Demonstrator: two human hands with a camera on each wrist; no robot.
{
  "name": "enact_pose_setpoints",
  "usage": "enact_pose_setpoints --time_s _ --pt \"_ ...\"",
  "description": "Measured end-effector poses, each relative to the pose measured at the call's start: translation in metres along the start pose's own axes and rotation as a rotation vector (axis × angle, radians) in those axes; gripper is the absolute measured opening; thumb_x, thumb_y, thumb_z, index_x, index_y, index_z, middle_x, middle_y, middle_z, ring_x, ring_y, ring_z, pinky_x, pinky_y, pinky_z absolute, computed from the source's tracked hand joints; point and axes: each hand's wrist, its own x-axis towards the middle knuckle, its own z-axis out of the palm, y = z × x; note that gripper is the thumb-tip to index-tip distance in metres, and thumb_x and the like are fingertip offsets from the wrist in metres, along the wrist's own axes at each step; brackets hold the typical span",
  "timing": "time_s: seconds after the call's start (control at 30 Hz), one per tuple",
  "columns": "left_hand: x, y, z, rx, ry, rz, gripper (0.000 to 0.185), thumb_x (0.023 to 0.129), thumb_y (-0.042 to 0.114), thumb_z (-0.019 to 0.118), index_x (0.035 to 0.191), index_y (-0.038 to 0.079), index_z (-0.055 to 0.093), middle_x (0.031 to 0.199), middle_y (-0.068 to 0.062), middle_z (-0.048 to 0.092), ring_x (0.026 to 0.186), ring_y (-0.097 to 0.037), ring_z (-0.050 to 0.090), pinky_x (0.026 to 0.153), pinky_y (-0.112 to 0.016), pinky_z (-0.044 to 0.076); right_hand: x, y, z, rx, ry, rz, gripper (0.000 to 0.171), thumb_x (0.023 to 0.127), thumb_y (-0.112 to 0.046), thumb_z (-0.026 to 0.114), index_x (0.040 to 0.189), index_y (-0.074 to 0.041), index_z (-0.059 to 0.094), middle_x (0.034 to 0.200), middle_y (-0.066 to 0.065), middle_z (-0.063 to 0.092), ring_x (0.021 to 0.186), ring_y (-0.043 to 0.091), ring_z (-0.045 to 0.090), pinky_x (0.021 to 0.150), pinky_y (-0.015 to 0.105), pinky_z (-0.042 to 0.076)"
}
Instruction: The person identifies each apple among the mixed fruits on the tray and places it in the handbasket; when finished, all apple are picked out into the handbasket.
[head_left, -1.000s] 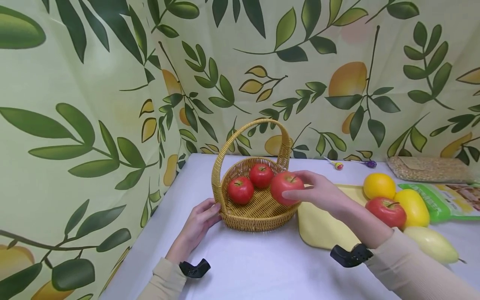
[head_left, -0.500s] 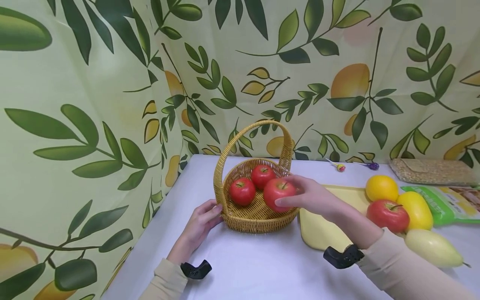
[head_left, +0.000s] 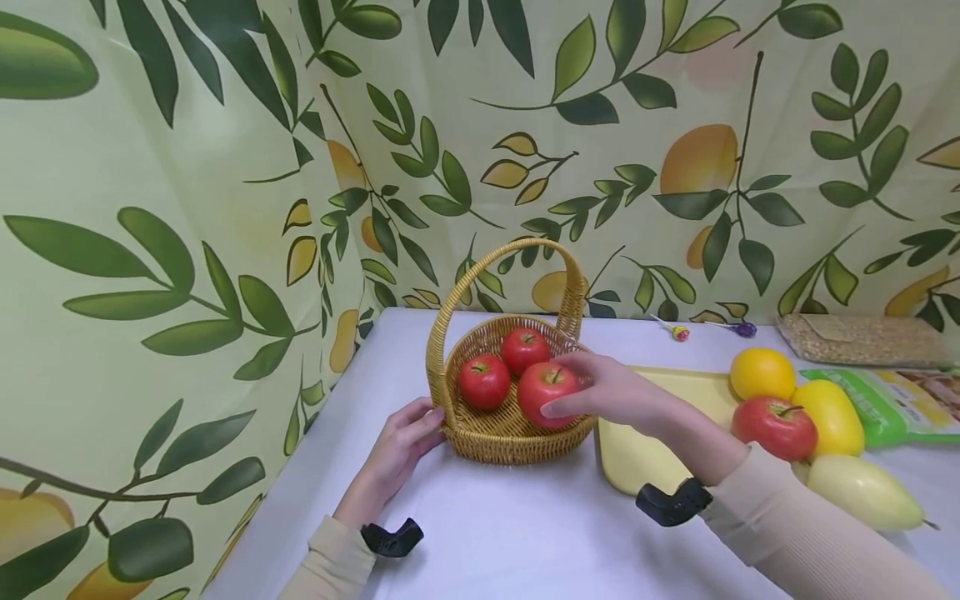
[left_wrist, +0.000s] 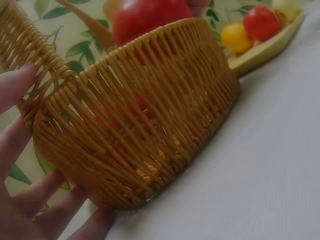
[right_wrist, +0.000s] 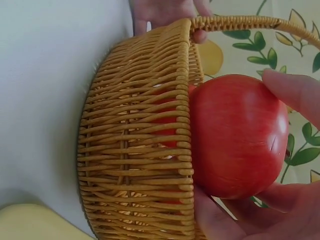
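A red apple (head_left: 548, 393) is gripped in the right hand (head_left: 618, 393), fingers (right_wrist: 292, 90) curled round it from the right and from below, and it is held just over the near right rim of the wicker basket (head_left: 510, 433). The basket's hollow lies directly left of and below the fruit; whether the apple touches the weave cannot be told. The right hand is plainly the nearer one to the apple. The left hand (head_left: 401, 442) is laid against the basket's left wall, fingers (left_wrist: 15, 85) spread and fairly straight on the weave, nothing being pinched. The apple is seen to be round, glossy and evenly red, with a short stem at the top, so no long axis is offered. Two more red apples (head_left: 483, 381) are seen inside the basket, toward the far left. On the white tabletop (head_left: 525, 533) to the right, a yellow tray (head_left: 637, 458) is set beside the basket.
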Motion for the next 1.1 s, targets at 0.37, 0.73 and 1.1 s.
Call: enact_pose_setpoints --time_s 0.37,0.73,1.1 --pt "0.000 0.000 0.000 -0.001 -0.021 0.006 0.010 0.102 0.018 0.060 0.103 0.019 0.070 0.134 -0.014 0.054 0.125 -0.029 0.055 0.105 -0.046 0.048 0.012 -0.010 -0.001 -0.118 -0.081 0.004 0.075 0.081 -0.036 0.085 0.143 -0.010 0.052 0.138 0.011 0.054 0.124 0.034 0.051 0.090 0.049 0.056" --pt "0.001 0.000 -0.001 0.007 -0.025 0.015 0.011 0.102 0.015 0.060 0.103 0.016 0.070 0.129 -0.015 0.057 0.119 -0.025 0.058 0.104 -0.046 0.049 0.024 -0.011 0.005 -0.213 -0.105 -0.026 0.078 0.078 -0.036 0.087 0.143 -0.009 0.053 0.138 0.010 0.055 0.124 0.033 0.051 0.091 0.050 0.055" --pt "0.000 0.001 -0.001 0.016 -0.012 0.002 0.010 0.102 0.019 0.060 0.103 0.018 0.070 0.129 -0.012 0.057 0.120 -0.027 0.058 0.102 -0.044 0.051 0.037 -0.021 0.008 -0.280 -0.168 -0.043 0.079 0.079 -0.038 0.086 0.145 -0.011 0.053 0.138 0.008 0.055 0.125 0.031 0.051 0.093 0.049 0.054"
